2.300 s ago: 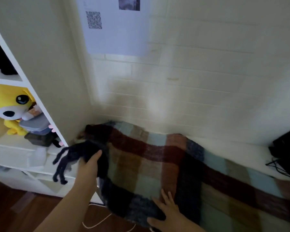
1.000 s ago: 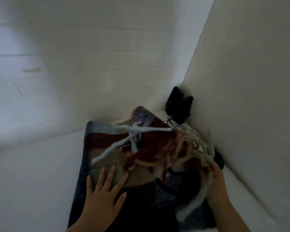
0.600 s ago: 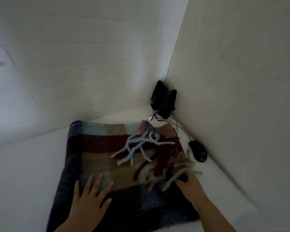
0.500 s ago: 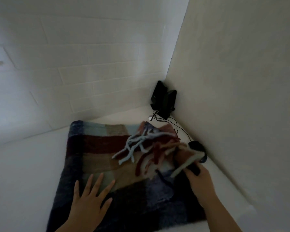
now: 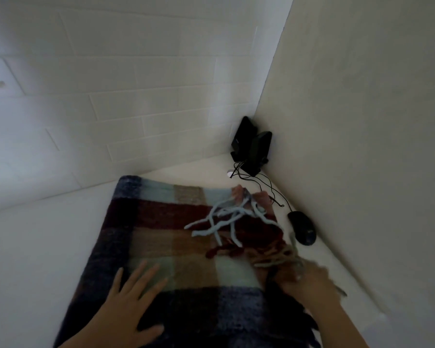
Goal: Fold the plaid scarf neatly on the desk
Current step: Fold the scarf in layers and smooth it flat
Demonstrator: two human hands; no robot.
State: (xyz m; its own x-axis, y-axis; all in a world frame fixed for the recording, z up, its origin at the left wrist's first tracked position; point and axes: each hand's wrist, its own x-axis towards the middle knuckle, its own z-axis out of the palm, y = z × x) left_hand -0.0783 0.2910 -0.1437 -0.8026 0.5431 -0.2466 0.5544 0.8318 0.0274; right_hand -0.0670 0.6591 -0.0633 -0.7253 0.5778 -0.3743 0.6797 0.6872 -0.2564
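Observation:
The plaid scarf lies folded on the white desk, with navy, maroon, tan and pale blue checks. Its fringe of light blue, maroon and tan strands is flopped over the right part of the top layer. My left hand rests flat on the scarf's near left part, fingers spread. My right hand is at the scarf's right edge, blurred by motion, its fingers closed among the tan fringe strands.
A black computer mouse lies just right of the scarf, its cable running back to two black speakers in the corner. Walls close in behind and on the right. Bare desk surface stretches to the left.
My right hand has come down and nearer, bringing the fringe end from its lifted position onto the scarf. My left hand stays pressed flat on the cloth.

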